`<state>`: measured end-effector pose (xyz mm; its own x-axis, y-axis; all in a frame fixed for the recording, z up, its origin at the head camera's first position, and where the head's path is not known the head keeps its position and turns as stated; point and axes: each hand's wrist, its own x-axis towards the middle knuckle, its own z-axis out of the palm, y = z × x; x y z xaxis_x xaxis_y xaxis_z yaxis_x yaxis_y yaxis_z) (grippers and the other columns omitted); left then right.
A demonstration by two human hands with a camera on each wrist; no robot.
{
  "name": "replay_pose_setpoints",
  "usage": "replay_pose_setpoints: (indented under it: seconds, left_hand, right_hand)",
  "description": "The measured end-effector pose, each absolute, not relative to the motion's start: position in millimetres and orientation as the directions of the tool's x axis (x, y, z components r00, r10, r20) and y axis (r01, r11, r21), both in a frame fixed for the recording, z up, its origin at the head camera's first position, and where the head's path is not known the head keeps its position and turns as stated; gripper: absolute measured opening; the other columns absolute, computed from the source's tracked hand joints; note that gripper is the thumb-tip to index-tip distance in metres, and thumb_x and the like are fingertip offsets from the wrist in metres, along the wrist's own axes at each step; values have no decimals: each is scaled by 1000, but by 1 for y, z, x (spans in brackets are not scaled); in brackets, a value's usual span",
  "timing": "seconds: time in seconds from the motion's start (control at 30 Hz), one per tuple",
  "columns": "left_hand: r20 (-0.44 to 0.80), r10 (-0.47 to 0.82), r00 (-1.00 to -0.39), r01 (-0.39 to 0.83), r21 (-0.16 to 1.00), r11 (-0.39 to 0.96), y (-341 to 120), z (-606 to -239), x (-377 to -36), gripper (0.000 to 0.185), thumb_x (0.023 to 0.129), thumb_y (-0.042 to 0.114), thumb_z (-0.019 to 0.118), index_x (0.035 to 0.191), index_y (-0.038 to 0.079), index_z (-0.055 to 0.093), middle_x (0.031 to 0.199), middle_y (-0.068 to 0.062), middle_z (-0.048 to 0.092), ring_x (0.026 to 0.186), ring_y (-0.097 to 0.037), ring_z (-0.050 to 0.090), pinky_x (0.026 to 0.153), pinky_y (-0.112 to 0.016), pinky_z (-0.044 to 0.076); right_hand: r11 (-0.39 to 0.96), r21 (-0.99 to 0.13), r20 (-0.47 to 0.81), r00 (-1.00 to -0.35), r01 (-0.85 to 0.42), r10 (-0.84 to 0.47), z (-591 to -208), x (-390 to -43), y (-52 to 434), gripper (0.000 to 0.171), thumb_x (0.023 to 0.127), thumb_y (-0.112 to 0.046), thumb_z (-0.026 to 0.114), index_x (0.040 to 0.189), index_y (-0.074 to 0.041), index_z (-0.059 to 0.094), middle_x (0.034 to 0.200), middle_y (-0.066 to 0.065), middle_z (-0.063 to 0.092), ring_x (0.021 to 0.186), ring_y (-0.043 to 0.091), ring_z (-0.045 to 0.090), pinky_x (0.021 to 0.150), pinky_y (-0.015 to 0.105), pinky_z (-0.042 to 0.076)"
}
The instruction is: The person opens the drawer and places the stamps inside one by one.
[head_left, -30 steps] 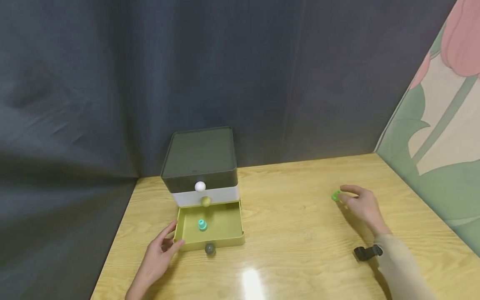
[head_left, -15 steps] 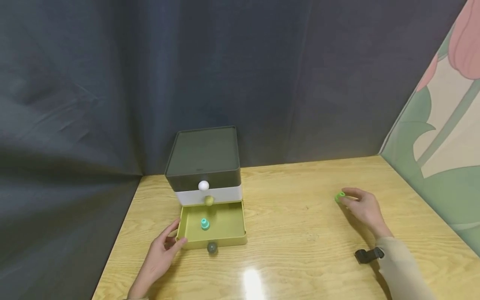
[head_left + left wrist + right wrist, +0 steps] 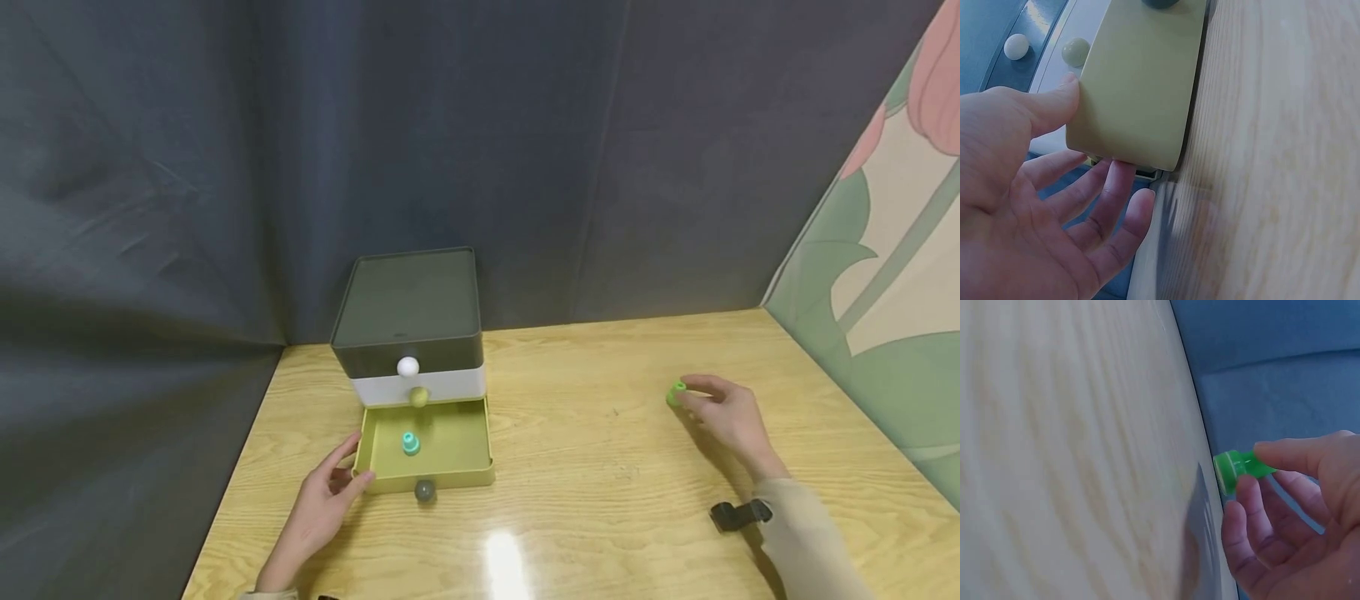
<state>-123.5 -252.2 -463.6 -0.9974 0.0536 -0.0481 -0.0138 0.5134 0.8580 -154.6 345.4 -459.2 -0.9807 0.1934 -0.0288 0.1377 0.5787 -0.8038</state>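
Note:
A small cabinet [image 3: 407, 325] with three drawers stands at the back of the wooden table [image 3: 592, 467]. Its bottom yellow-green drawer [image 3: 457, 435] is pulled out, with a teal peg [image 3: 409, 443] inside. My left hand [image 3: 324, 497] rests with straight fingers against the drawer's front left corner [image 3: 1124, 147]. At the right, my right hand [image 3: 723, 417] pinches a small green peg [image 3: 677, 394] between thumb and fingers; the right wrist view shows the green peg [image 3: 1238, 467] just above the table.
A grey knob [image 3: 424, 490] is on the open drawer's front; a white knob [image 3: 407, 366] and a pale yellow knob [image 3: 418, 397] mark the shut drawers. Dark cloth hangs behind and left. A flower-print panel [image 3: 877, 250] stands on the right.
The right hand has closed its fingers on the green peg. The left hand stays at the drawer's corner.

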Motion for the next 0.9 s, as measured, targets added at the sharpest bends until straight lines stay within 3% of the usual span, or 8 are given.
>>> replay_pose_setpoints:
  seconds: [0.2,0.43,0.9]
  left_hand:
    - [-45,46,-998,-15,857,515,-253,-464,-123,69,101,23,74,162,12,45,161,-19,51,104,-16,67,75,-23,53]
    - [-38,51,-998,-6,858,514,-253,-467,-123,69,102,22,74,162,10,45,161,-21,51,111,-22,69,74,-23,53]
    - [-42,44,-998,-13,861,509,-252,-466,-123,68,102,21,74,162,10,45,160,-20,51,111,-21,69,78,-23,54]
  right_hand:
    - [531,-835,-41,-980,140,195,-455,-152,333,64,102,-48,71,149,-4,61,131,19,74,90,8,72,76,26,59]
    - [543,-834,-5,-985,98,170,-446,-148,319,63,102,-50,70,148,-7,62,138,23,70,97,10,72,81,27,56]
    - [567,-824,63,-992,10,109,-430,-144,289,54,102,-45,71,141,-7,68,136,20,72,96,-6,67,83,22,54]
